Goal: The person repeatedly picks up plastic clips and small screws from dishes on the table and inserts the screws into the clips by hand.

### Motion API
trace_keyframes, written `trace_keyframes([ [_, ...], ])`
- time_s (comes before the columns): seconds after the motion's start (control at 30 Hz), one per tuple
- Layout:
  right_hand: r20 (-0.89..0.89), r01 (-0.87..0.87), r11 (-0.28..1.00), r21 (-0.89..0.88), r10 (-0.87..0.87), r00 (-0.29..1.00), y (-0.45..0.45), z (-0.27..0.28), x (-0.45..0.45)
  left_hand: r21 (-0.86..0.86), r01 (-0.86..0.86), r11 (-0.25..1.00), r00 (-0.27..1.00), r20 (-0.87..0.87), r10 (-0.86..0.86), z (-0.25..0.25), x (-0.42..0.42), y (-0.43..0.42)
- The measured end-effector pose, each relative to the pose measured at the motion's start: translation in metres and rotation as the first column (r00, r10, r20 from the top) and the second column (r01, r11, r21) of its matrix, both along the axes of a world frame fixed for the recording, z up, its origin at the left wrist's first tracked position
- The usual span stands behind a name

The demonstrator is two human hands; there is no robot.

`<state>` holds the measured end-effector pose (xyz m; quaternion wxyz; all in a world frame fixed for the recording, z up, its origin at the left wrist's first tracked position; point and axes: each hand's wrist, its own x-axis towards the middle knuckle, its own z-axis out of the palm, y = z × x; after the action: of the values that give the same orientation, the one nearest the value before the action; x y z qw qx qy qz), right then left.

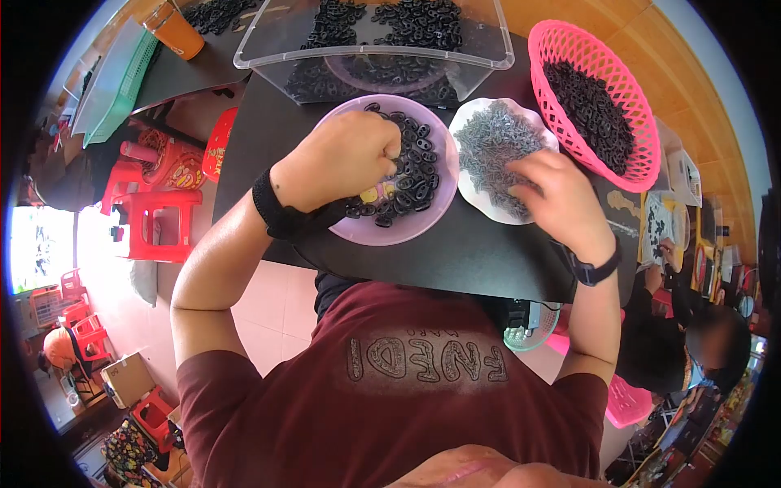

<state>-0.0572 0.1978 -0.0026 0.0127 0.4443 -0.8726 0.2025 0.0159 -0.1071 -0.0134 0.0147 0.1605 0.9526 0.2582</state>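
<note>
My left hand [350,154] is over the lilac bowl [451,154], its fingers curled into a fist. What it holds, if anything, is hidden. In the bowl lie many small black oval parts with holes [419,163], around and below the hand. My right hand [561,191] is at the white wavy-rimmed plate [472,189], thumb and forefinger apart and reaching into a heap of small grey screw-like pieces [492,134]. Nothing can be made out between those fingers.
A clear plastic bin [374,55] with more black parts stands behind the bowl. To the right is a pink basket [553,122] of black pieces. Red stools [163,224] stand at left. Another person [675,342] works at far right. An orange cup [175,32] is at upper left.
</note>
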Motion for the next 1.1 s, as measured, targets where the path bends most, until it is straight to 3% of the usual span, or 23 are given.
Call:
trace_keyframes([
  [0.23, 0.045, -0.003, 0.991, 0.134, -0.003, 0.999, -0.012, -0.022, -0.011, -0.059, 0.009, 0.998, 0.993, -0.114, -0.015, -0.037, 0.003, -0.004],
  [0.43, -0.017, 0.046, 0.996, 0.075, -0.045, 0.999, -0.012, -0.022, -0.013, 0.019, -0.108, 0.994, 0.994, 0.033, 0.108, -0.01, 0.004, 0.006],
  [0.5, 0.066, 0.072, 0.997, 0.003, -0.072, 0.995, -0.013, -0.023, -0.013, 0.171, -0.176, 0.969, 0.983, 0.088, 0.163, 0.0, 0.004, 0.01],
  [0.53, 0.068, 0.075, 0.997, 0.002, -0.075, 0.995, -0.014, -0.024, -0.011, 0.169, -0.173, 0.97, 0.983, 0.09, 0.16, 0.003, 0.003, 0.014],
  [0.6, 0.095, 0.07, 0.998, -0.001, -0.07, 0.993, -0.014, -0.027, -0.009, 0.52, -0.323, 0.791, 0.94, 0.276, 0.202, 0.01, -0.001, 0.026],
  [0.63, 0.094, 0.07, 0.998, -0.004, -0.069, 0.993, -0.014, -0.03, -0.011, 0.518, -0.322, 0.792, 0.94, 0.274, 0.204, 0.013, -0.003, 0.032],
  [0.7, 0.082, 0.03, 1.0, 0.008, -0.031, 0.996, -0.013, -0.037, -0.016, 0.678, -0.32, 0.662, 0.945, 0.282, 0.168, 0.018, -0.008, 0.043],
  [0.83, 0.127, 0.111, 0.992, -0.053, -0.104, 0.986, -0.015, -0.034, -0.012, 0.783, -0.323, 0.531, 0.94, 0.331, 0.084, 0.023, -0.017, 0.067],
  [0.9, 0.315, 0.185, 0.978, -0.094, -0.147, 0.938, -0.013, -0.026, -0.011, 0.792, -0.327, 0.516, 0.936, 0.345, 0.063, 0.021, -0.02, 0.076],
  [1.03, 0.32, 0.229, 0.956, -0.183, -0.162, 0.934, -0.006, -0.027, -0.013, 0.806, -0.325, 0.495, 0.933, 0.358, 0.03, 0.013, -0.027, 0.085],
  [1.1, 0.273, 0.247, 0.894, -0.373, -0.149, 0.95, -0.003, -0.035, -0.017, 0.828, -0.354, 0.436, 0.921, 0.389, 0.009, 0.015, -0.027, 0.087],
])
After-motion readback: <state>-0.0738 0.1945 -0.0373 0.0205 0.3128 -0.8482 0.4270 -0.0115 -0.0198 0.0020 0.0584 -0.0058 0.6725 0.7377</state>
